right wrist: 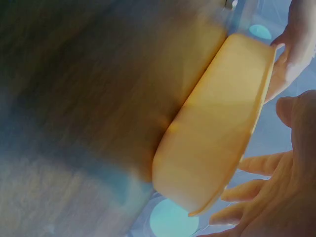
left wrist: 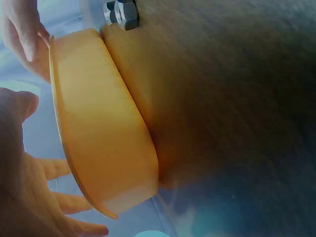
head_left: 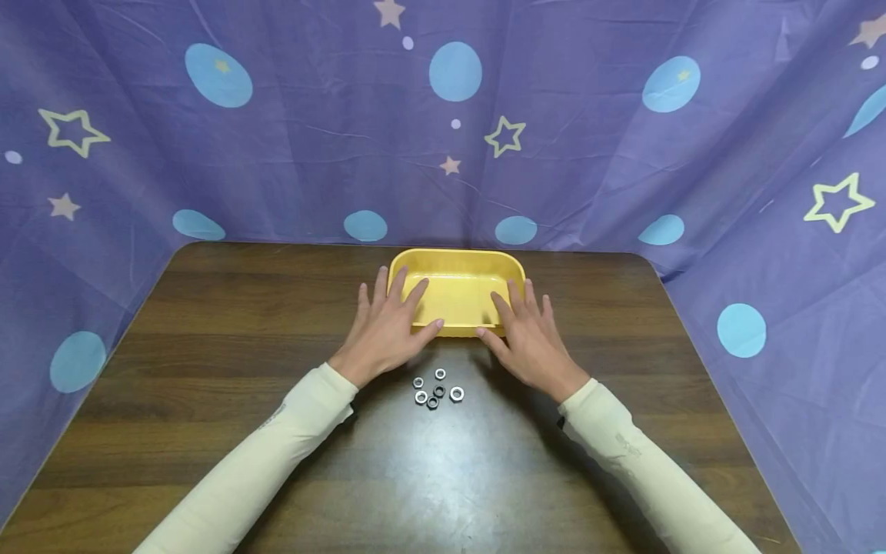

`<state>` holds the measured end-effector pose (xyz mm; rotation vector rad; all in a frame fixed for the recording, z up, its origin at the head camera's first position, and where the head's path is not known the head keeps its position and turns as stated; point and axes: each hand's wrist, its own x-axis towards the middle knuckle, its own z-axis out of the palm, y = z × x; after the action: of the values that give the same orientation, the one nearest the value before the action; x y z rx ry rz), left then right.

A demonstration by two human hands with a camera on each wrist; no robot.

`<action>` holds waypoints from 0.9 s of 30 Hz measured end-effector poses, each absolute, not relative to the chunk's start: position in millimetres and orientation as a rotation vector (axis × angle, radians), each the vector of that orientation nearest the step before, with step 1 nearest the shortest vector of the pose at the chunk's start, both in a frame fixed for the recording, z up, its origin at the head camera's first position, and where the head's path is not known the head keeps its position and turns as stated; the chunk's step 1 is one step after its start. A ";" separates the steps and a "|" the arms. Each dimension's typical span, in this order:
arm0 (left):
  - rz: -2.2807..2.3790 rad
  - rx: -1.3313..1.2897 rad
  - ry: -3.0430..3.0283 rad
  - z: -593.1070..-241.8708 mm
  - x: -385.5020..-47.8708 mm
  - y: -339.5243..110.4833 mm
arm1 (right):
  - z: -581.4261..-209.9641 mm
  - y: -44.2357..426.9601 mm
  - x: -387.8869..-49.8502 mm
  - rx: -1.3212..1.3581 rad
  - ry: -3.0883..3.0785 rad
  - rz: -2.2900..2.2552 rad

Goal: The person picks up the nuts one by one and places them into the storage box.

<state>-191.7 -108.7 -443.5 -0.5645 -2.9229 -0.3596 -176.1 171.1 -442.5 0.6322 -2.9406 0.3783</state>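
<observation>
A yellow rectangular plastic tray (head_left: pixel 457 300) stands at the far middle of the table, its inside facing up. My left hand (head_left: pixel 382 332) is at its left side and my right hand (head_left: pixel 538 348) at its right, both with fingers spread and thumbs toward the near rim. Neither hand grips anything; whether the fingertips touch the rim I cannot tell. In both wrist views the tray's outer wall (left wrist: pixel 106 123) fills the middle, with spread fingers (right wrist: pixel 254 190) beside the rim. Several metal hex nuts (head_left: pixel 451 395), some silver and some dark, lie loose in front of the tray.
The brown wood-grain table (head_left: pixel 263 346) extends to both sides and toward me. Close behind the tray and along both sides hangs a purple curtain (head_left: pixel 304 154) with stars and blue spots. Light-coloured sleeves (head_left: pixel 277 435) cover both forearms.
</observation>
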 end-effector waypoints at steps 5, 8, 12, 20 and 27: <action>-0.363 -0.564 -2.922 -445.6 -191.4 -109.8 | -438.0 166.2 -164.0 0.676 -2.906 0.374; -0.378 -0.562 -2.927 -447.2 -191.1 -110.8 | -435.0 162.4 -157.8 0.705 -2.877 0.368; -0.401 -0.549 -2.942 -449.2 -190.0 -112.2 | -432.0 157.3 -150.7 0.763 -2.809 0.352; -0.437 -0.535 -2.957 -451.5 -187.8 -113.1 | -429.1 148.9 -134.6 0.861 -2.678 0.388; -0.448 -0.530 -2.963 -453.1 -186.2 -113.6 | -425.7 143.2 -123.4 0.932 -2.627 0.445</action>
<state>-186.2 -113.6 -453.1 -0.5302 -2.9629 -0.4478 -123.4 143.2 -425.7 0.9325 -2.6273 0.4447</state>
